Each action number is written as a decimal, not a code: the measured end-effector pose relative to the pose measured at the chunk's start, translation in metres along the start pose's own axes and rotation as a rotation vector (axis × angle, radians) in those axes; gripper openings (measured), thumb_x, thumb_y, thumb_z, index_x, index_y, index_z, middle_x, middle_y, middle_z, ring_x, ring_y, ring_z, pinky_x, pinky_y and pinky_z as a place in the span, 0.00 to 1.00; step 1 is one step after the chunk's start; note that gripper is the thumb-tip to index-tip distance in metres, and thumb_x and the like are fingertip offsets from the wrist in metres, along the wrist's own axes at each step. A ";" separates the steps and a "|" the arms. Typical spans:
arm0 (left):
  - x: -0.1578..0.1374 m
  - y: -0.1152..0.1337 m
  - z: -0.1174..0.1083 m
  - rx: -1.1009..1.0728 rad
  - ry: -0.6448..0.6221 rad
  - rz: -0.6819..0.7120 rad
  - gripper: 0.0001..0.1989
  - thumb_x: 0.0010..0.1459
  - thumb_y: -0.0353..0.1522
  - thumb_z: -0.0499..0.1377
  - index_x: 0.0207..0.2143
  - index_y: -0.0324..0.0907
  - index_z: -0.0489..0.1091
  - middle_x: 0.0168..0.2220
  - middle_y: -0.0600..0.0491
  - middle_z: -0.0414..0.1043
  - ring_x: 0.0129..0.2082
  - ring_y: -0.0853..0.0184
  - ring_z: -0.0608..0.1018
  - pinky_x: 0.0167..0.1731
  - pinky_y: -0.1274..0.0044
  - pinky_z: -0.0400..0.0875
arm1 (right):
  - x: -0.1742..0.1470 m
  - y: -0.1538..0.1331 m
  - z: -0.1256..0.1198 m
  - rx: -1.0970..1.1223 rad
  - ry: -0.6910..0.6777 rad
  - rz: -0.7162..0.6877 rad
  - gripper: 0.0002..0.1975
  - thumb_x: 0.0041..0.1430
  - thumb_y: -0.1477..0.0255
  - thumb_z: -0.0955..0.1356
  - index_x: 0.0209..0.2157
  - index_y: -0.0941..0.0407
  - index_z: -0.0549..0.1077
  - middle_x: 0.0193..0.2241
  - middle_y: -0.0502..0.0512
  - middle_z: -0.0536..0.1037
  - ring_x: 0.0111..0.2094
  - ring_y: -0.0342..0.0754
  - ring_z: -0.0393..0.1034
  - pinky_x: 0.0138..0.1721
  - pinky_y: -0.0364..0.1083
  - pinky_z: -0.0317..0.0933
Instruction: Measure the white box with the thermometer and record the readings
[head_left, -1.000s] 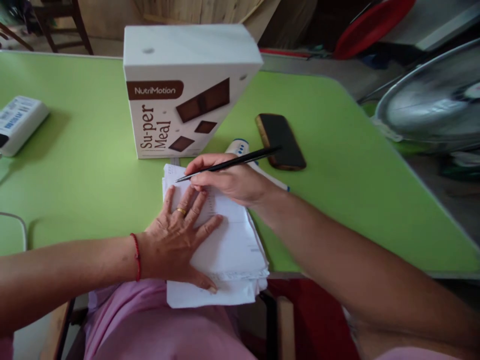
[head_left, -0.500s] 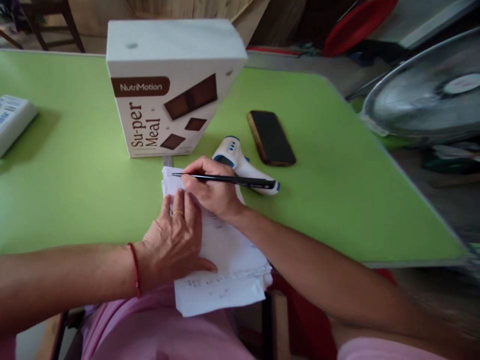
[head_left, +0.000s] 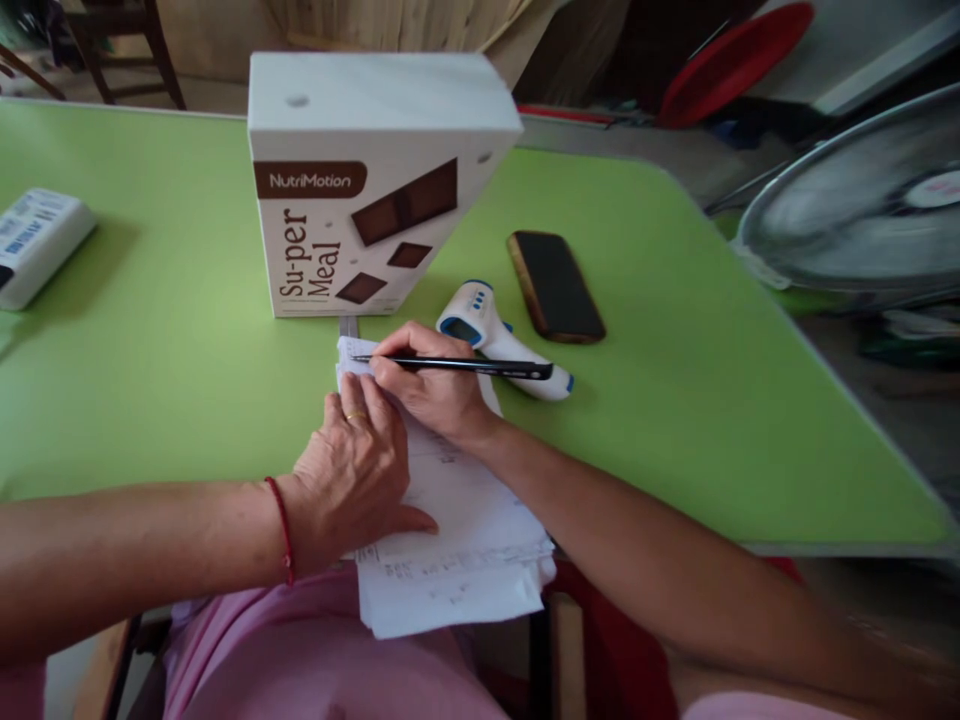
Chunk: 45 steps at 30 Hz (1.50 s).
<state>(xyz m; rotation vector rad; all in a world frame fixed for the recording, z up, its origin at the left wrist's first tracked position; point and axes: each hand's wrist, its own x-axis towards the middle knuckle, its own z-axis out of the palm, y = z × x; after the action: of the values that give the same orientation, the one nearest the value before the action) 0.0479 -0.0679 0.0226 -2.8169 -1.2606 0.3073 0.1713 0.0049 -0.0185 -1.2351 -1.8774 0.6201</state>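
Note:
My right hand (head_left: pixel 435 385) grips a black pen (head_left: pixel 480 367), its tip touching the top left of a stack of white paper (head_left: pixel 465 510). Flat on the same stack lies my left hand (head_left: pixel 360 465), fingers stretched out and thumb spread, just below the pen tip. Handwriting shows on the lower sheets, which hang over the table's near edge. A white and blue infrared thermometer (head_left: pixel 517 365) lies right behind my right hand. Behind the paper a tall white NutriMotion box (head_left: pixel 315 240) stands upright. Part of a grey strip, perhaps a ruler, shows between box and paper.
On the green table (head_left: pixel 675 400) a phone (head_left: pixel 556 285) lies right of the box. A white box with a label (head_left: pixel 49 245) sits at the far left. Beyond the right edge stands a large fan (head_left: pixel 862 200). A dark wooden chair (head_left: pixel 131 50) is at the back left.
The whole scene has shifted slightly right and down in the view. The pen tip stays near the top of the paper, and the pen lies a little flatter. My left hand still lies on the sheets.

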 end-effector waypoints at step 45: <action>0.001 0.001 0.002 0.056 0.032 -0.019 0.54 0.51 0.58 0.52 0.57 0.12 0.56 0.55 0.17 0.58 0.57 0.36 0.63 0.52 0.58 0.65 | 0.001 0.004 0.000 0.012 0.069 -0.131 0.06 0.50 0.74 0.64 0.21 0.55 0.65 0.17 0.45 0.71 0.20 0.40 0.62 0.23 0.41 0.57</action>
<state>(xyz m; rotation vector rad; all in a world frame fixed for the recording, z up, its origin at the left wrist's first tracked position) 0.0487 -0.0676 0.0208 -2.7502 -1.2514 0.2902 0.1734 0.0075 -0.0215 -1.1022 -1.8765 0.5115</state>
